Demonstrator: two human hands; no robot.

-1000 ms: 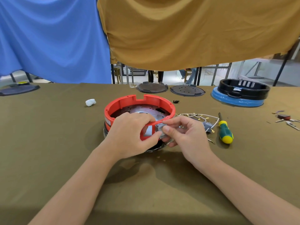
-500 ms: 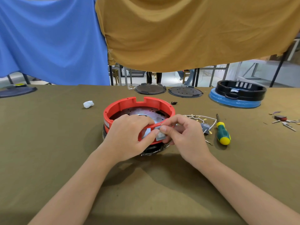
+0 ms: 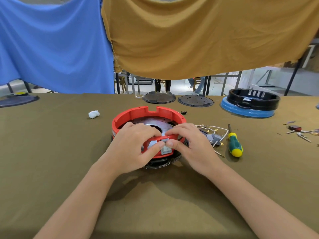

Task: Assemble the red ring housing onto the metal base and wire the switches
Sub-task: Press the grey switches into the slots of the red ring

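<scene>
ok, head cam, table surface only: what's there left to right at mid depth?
white wad → red ring housing, both hands on its near wall → loose wires and switches → green-yellow screwdriver → small scattered parts at the right edge.

We see a red ring housing (image 3: 172, 114) at 12 o'clock and a green-and-yellow screwdriver (image 3: 234, 144) at 3 on our olive tablecloth (image 3: 51, 144).

Workshop: screwdriver (image 3: 235, 143), loose parts, cloth-covered bench (image 3: 51, 152).

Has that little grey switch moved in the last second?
Yes. The grey switch went from above the red ring housing's near rim down onto its outer front wall.
</scene>
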